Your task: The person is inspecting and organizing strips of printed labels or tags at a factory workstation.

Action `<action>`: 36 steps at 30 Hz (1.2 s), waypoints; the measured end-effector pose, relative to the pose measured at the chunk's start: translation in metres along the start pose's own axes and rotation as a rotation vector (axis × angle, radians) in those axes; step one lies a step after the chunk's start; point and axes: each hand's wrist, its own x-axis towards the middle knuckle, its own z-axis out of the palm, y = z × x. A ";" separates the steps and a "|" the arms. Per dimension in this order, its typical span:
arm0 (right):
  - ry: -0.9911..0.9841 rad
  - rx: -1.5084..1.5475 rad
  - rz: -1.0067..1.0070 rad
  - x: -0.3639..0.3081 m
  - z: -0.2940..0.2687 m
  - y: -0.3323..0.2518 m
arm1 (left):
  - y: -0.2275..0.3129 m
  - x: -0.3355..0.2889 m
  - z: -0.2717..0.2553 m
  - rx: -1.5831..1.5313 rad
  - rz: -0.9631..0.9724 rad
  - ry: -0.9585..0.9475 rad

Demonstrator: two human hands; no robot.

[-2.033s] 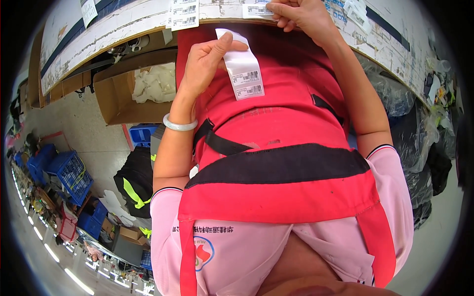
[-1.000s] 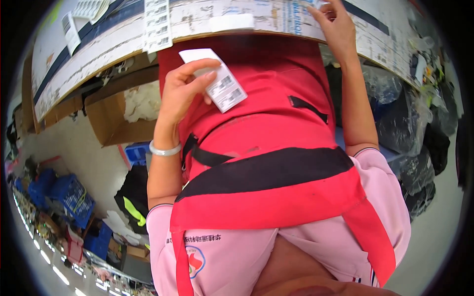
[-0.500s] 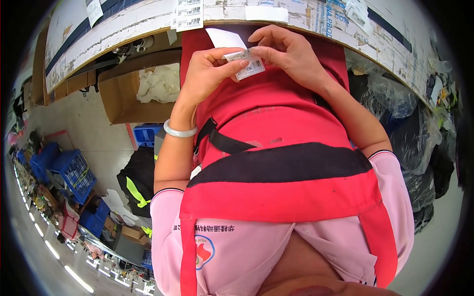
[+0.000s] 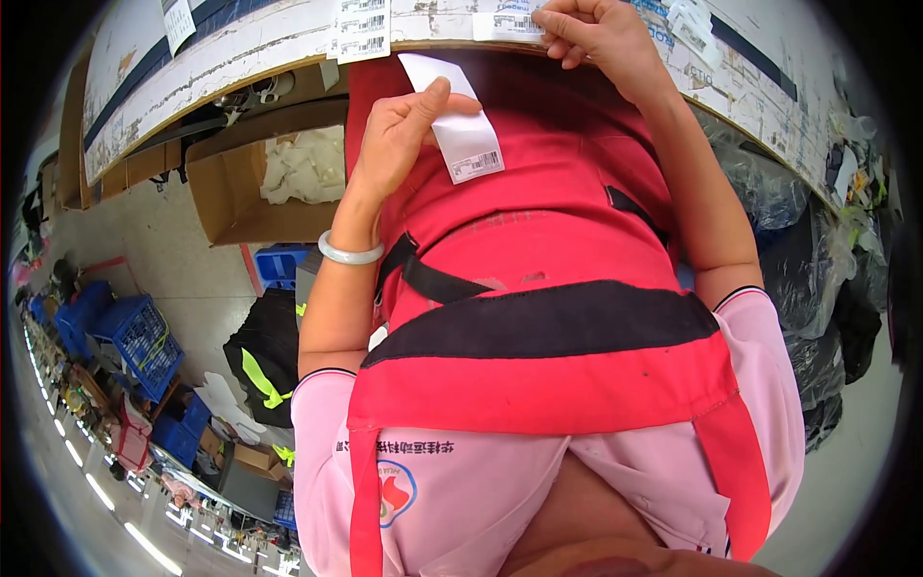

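Note:
My left hand (image 4: 396, 139) grips a white label strip (image 4: 473, 149) between thumb and fingers. The strip hangs down over my red apron (image 4: 538, 173), with a printed barcode sticker at its lower end. At the work table's near edge, my right hand (image 4: 615, 53) has its thumb and forefinger pinched at the right end of a barcode sticker (image 4: 514, 23). That sticker lies on a white backing strip (image 4: 488, 29) on the table.
Sheets of barcode stickers (image 4: 362, 29) lie by the edge of the worn white table (image 4: 260, 67). Below it on the left stands an open cardboard box (image 4: 223, 197) with pale material inside. Dark plastic-wrapped bundles (image 4: 803, 279) are on the right, blue crates (image 4: 144, 341) farther left.
My right hand has moved away from the left, up to the table, and a barcode sticker now shows on the formerly blank strip there. The strip in my left hand has unfolded downward.

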 end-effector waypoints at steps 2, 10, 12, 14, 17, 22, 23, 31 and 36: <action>0.007 0.029 0.002 0.003 0.000 0.003 | -0.004 0.001 0.000 0.050 0.049 -0.010; -0.011 0.016 0.010 0.008 0.005 0.003 | -0.007 0.003 -0.001 0.009 0.006 -0.005; -0.009 0.012 0.017 0.009 0.006 0.003 | -0.008 0.003 -0.001 0.013 0.007 -0.006; -0.006 0.009 0.024 0.009 0.006 0.002 | -0.008 0.003 -0.001 0.022 0.006 0.005; 0.002 -0.012 0.030 0.008 0.007 0.001 | -0.009 0.003 0.000 0.016 -0.006 0.004; 0.003 -0.054 0.039 0.007 0.009 -0.002 | -0.009 0.004 0.000 0.003 -0.008 -0.003; 0.003 -0.053 0.039 0.007 0.010 -0.004 | -0.009 0.004 0.000 0.001 -0.003 -0.004; -0.003 -0.149 -0.014 0.006 0.009 -0.003 | -0.008 0.006 0.002 0.020 -0.022 -0.014; 0.053 0.039 -0.084 -0.012 -0.015 -0.001 | -0.004 -0.001 0.004 -0.055 -0.066 -0.013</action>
